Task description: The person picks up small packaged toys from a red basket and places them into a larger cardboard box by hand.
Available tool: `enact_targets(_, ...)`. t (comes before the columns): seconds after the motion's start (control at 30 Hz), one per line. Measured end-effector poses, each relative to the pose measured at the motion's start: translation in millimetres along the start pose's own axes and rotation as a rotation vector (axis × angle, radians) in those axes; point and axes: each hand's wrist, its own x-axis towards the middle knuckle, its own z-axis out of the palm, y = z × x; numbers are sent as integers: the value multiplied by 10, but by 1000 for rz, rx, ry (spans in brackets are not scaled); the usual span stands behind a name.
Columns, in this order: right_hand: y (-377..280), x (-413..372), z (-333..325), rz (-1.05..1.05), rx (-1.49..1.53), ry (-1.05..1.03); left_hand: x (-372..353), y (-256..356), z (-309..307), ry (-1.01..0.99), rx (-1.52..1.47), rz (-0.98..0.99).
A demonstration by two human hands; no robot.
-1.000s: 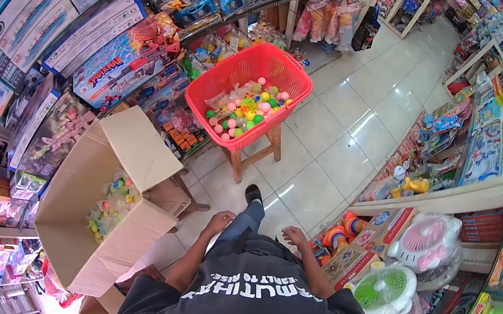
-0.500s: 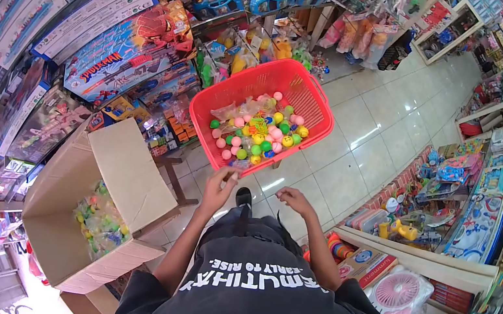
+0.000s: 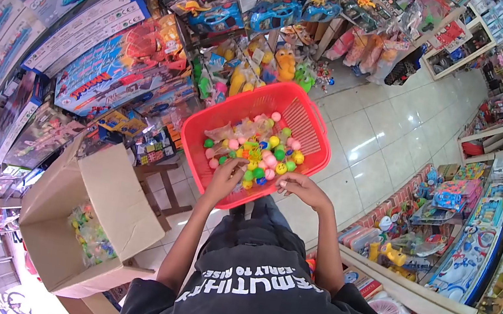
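A red plastic basket [image 3: 217, 126] holds many small colourful balls [image 3: 269, 160], pink, green, yellow and blue, along with clear plastic bags [image 3: 229, 132]. My left hand [image 3: 226, 178] reaches over the near wall of the basket, its fingers loosely bent beside the balls; I see nothing held in it. Over the near right side of the basket is my right hand [image 3: 302, 191], fingers curved and apart, close to a yellow ball [image 3: 281, 168] and holding nothing visible. Whether either hand touches a ball is hard to make out.
An open cardboard box [image 3: 121, 192] at the left contains bags of colourful balls [image 3: 91, 237]. Boxed toys [image 3: 121, 64] are stacked at the left, and packaged dinosaur toys [image 3: 216, 3] hang behind the basket. Shelves of toys [image 3: 394, 252] line the right side of the tiled floor [image 3: 364, 148].
Both hands have moved forward, from in front of the basket to over its near side. The basket appears lower and closer to my body as the view shifts.
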Motion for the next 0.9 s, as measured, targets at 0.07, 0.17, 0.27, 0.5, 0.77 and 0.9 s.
enact_targets(0.07, 3, 162, -178, 3, 0, 47, 130, -203, 98, -22, -5, -28)
enact_targets(0.17, 357, 630, -532, -112, -84, 99, 336, -219, 193, 1, 78, 13)
enact_targets(0.27, 413, 898, -717, -154, -287, 98, 508, -289, 315, 12, 250, 83)
enact_targets(0.5, 609, 1425, -897, -51, -937, 69, 796, -439, 651, -143, 601, 63)
enact_targets(0.77, 745, 1695, -1039, -56, -942, 43, 787, -603, 689, -145, 641, -145)
enact_targets(0.9, 683, 1734, -1066, -26, -853, -135, 753, -674, 585, -146, 606, -201)
